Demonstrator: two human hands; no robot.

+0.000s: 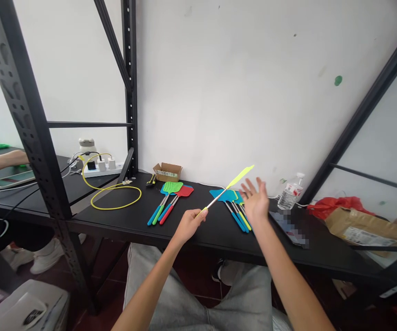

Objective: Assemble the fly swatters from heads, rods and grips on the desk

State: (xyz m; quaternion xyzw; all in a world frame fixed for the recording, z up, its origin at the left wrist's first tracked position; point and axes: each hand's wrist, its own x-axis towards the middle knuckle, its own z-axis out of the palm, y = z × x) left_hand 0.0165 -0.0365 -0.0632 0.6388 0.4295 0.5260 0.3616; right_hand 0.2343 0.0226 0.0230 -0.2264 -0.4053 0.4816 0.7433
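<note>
My left hand (192, 223) is wrapped round the handle of a yellow fly swatter (240, 176), its metal rod slanting up to the right and its head seen nearly edge-on. Just right of that head, my right hand (255, 200) is raised with its fingers spread, holding nothing. Behind and below the right hand lies a group of blue and yellow fly swatters (238, 220), partly hidden by it. To the left on the black table rests another group of fly swatters (165, 209) in blue, green and red.
A small open cardboard box (168, 172) stands by the wall. A yellow cable (115, 208) loops near a power strip (103, 170). On the right are a phone (288, 226), a water bottle (290, 193) and a brown package (367, 227). Another person's hand (17, 157) shows far left.
</note>
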